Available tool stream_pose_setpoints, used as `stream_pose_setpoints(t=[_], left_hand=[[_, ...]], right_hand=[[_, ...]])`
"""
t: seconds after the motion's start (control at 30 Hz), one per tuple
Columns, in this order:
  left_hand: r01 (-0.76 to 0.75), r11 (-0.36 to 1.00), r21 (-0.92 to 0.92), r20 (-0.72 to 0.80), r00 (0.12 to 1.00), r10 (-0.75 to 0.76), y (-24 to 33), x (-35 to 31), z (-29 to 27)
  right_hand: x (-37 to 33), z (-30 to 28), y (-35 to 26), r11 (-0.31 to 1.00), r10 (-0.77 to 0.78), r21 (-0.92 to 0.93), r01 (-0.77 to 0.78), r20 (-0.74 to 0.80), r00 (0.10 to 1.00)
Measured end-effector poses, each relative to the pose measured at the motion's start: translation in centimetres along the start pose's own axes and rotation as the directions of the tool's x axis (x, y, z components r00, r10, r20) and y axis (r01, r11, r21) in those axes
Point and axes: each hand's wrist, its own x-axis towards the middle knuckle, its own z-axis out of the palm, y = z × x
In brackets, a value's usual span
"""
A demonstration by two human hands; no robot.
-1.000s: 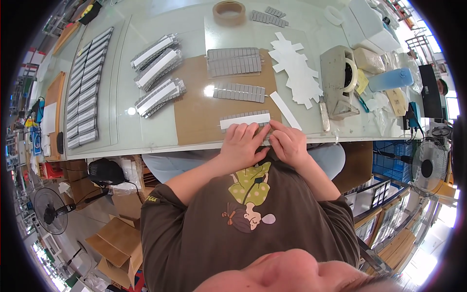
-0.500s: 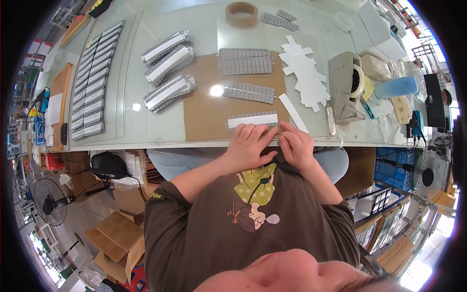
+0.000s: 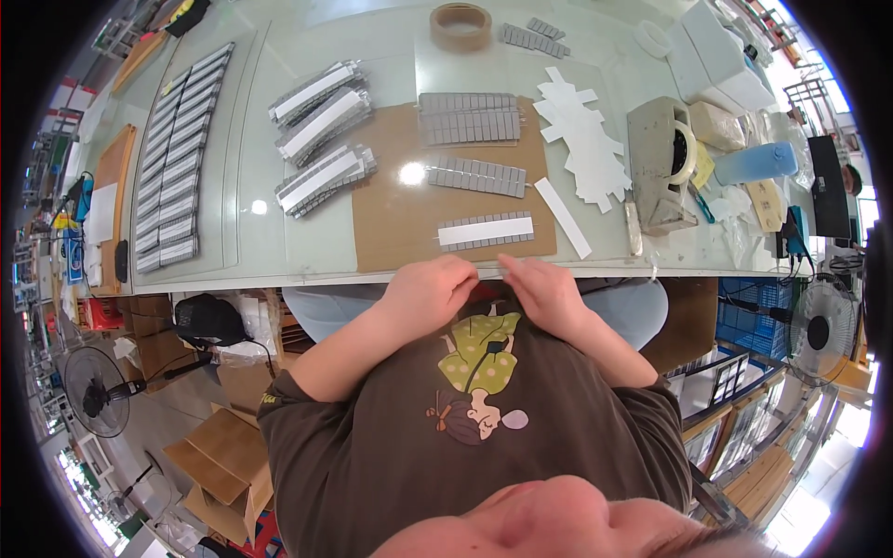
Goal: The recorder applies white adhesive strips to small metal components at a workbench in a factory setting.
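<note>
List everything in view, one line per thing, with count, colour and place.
Cardboard sheet: one, brown, table centre.
Grey strip with white band: one, near edge, just beyond the hands.
Plain grey strips: several rows, on the cardboard's middle and far end.
Banded strip bundles: three, grey and white, left of the cardboard.
Strip column: one long row, grey, far left.
White paper cutouts: a pile, right of the cardboard.
Tape dispenser: one, grey, right.
Tape roll: one, tan, far edge.
Floor fans: two, black, either side.
Left hand, right hand: at the table's near edge, close together.
</note>
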Motion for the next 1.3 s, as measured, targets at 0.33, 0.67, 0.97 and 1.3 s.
stream_pose_setpoints(t=[0.33,0.67,0.97,1.3], left_hand=[[0.094,0.988,-0.119,0.057,0.995,-0.088,-0.5,3.5,-1.3],[0.395,0.910,0.130,0.216,0.884,-0.414,-0.2,6.5,-2.8],[0.418,0.890,0.183,0.212,0.867,-0.451,-0.5,6.8,-2.8],[0.459,0.864,0.206,0.227,0.837,-0.498,-0.6,6.8,-3.0]], right_hand=[[1.0,0.1,0.8,0.711,0.628,0.478,-0.516,-0.100,0.772],[2.0,1.8,1.6,0.890,0.453,0.136,-0.436,-0.388,0.803],[1.9,2.3,1.6,0.902,0.373,-0.055,-0.429,-0.404,0.836],[-1.6,1.1,2.0,0.877,0.107,-0.430,-0.213,-0.257,0.960]])
